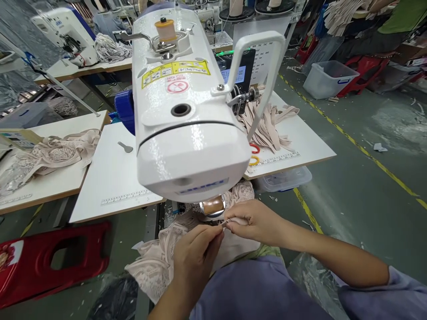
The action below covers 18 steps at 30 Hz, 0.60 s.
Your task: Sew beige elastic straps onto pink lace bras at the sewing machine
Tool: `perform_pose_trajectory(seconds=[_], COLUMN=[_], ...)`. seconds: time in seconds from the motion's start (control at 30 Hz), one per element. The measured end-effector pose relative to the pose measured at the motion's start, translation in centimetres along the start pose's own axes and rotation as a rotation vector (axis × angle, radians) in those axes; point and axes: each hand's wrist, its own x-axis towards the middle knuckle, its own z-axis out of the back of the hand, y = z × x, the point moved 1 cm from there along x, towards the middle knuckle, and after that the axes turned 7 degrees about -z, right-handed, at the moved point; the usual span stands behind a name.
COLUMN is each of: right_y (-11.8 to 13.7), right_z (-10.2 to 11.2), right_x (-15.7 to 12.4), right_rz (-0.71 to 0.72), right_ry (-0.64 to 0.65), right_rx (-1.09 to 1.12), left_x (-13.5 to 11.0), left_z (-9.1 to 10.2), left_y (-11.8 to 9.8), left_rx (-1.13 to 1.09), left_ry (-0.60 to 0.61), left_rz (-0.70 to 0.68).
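Note:
My left hand (pixel 199 250) and my right hand (pixel 255 222) meet just below the head of a white sewing machine (pixel 190 151). Fingertips of both pinch a small beige fabric strip (pixel 238 220), part of which shows in the right fist. Its far end is hidden by my fingers. Beige lace garment pieces (pixel 155 262) hang over my lap beside the left hand. More lace (pixel 243 192) lies under the machine head, past a shiny round metal part (pixel 212 206).
Beige straps (pixel 267 122) are heaped on the white table (pixel 310 149), near red and yellow scissor handles (pixel 254 160). Left are a red plastic stool (pixel 33 253) and another table's lace garments (pixel 63 153). A clear bin (pixel 328 80) stands on the floor at right.

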Motion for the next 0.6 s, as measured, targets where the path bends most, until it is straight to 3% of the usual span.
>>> perform_pose_trajectory(seconds=[0.27, 0.5, 0.6], right_y=[0.2, 0.3, 0.3], right_z=[0.3, 0.0, -0.3], right_x=[-0.1, -0.5, -0.5], right_rz=[0.015, 0.107, 0.166], right_ry=[0.066, 0.018, -0.097], right_rx=[-0.016, -0.152, -0.188], left_x=[0.3, 1.4, 1.5], left_z=[0.1, 0.7, 0.3], left_y=[0.3, 0.5, 0.3], left_rx=[-0.059, 0.066, 0.223], left_ry=[0.063, 0.315, 0.25], left_rz=[0.069, 0.098, 0.026])
